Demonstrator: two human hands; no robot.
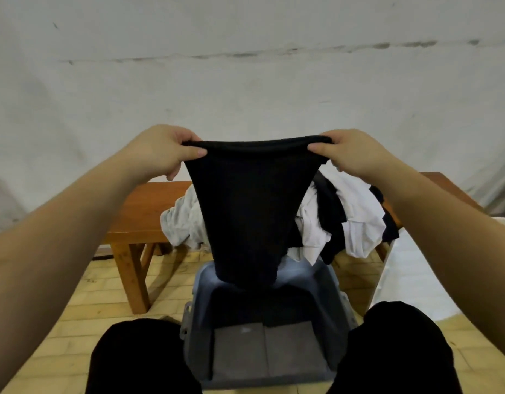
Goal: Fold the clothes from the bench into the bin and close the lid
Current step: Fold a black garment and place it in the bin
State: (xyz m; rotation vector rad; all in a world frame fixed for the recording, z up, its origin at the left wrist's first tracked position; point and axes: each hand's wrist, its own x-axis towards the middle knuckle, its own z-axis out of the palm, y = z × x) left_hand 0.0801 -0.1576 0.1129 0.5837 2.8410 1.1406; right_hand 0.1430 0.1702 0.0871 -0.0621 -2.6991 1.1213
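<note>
The left hand [163, 150] pinches the top left corner of a black garment [249, 206], thumb in front and fingers curled behind the folded upper edge. The right hand [350, 153] pinches the opposite corner the same way, so the edge stretches nearly level between the two hands, which are held well apart at the same height. The garment hangs straight down from that edge, narrowing toward its lower end, which reaches the far rim of the bin [200, 282].

The bin is grey-blue and open, standing on the floor between the person's knees [137, 356], which are clad in black. Inside it lies folded dark clothing [264, 351]: a grey piece near the front and something darker behind, though the shadow there makes it hard to tell how many items are stacked.

Beyond the bin stands a wooden bench [137, 211], reddish-brown. On it sits a heap of unfolded clothes [350, 220], white, pale grey and black pieces mixed together, some draping over the front edge of the bench just above the bin. The floor [75, 314] is pale yellowish tile, and a white wall [245, 66] rises behind the bench.
</note>
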